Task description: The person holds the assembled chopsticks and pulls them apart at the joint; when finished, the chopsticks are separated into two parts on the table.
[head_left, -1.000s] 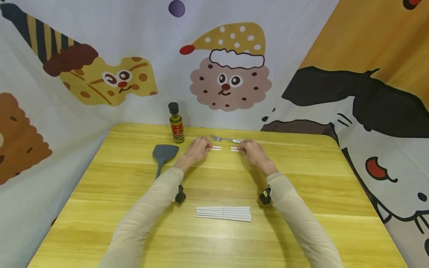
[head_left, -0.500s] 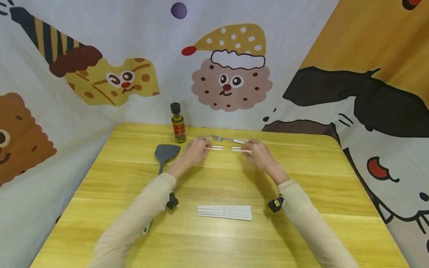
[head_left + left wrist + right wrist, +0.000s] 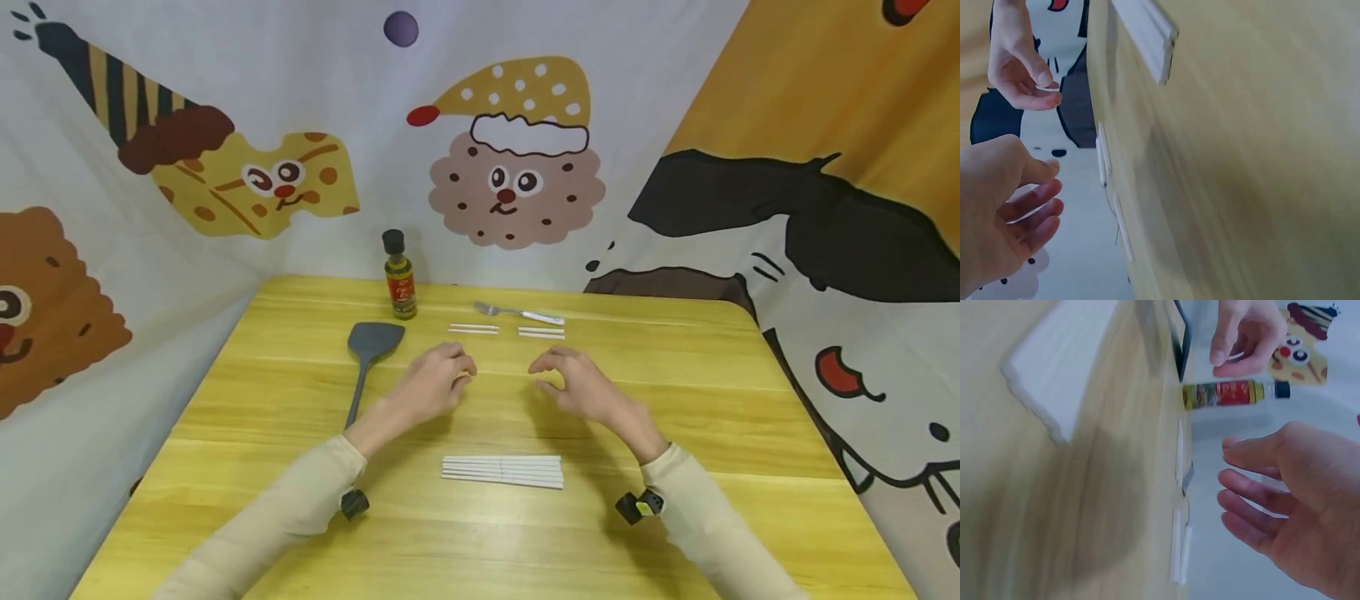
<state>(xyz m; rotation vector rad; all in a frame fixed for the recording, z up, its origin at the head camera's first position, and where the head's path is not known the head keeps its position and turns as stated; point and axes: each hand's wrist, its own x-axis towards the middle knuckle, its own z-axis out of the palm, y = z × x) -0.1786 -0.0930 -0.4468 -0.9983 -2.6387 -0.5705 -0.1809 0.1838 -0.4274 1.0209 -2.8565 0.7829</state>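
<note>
My left hand [image 3: 429, 385] hovers above the table, fingers loosely bent and nothing in them. Opposite it, my right hand [image 3: 588, 390] is held the same way, also holding nothing. Just beyond the left hand lies a pair of thin white sticks [image 3: 474, 332]. A second pair of white sticks [image 3: 542, 336] lies beyond the right hand, in line with the first and apart from it. Nearer the body, several white sticks [image 3: 501, 471] lie side by side in a flat row. Both wrist views show a gap between thumb and fingers.
Behind the two pairs lies a fork [image 3: 542, 317] with a white handle. An oil bottle [image 3: 401, 287] with a black cap stands at the back left. A grey spatula [image 3: 375, 337] lies left of the left hand, its handle partly behind the arm. A printed cloth [image 3: 517, 267] hangs behind the table [image 3: 712, 400].
Both hands have let go of the white stick pairs and drawn back toward the body. The pairs stay on the table in front of the fork.
</note>
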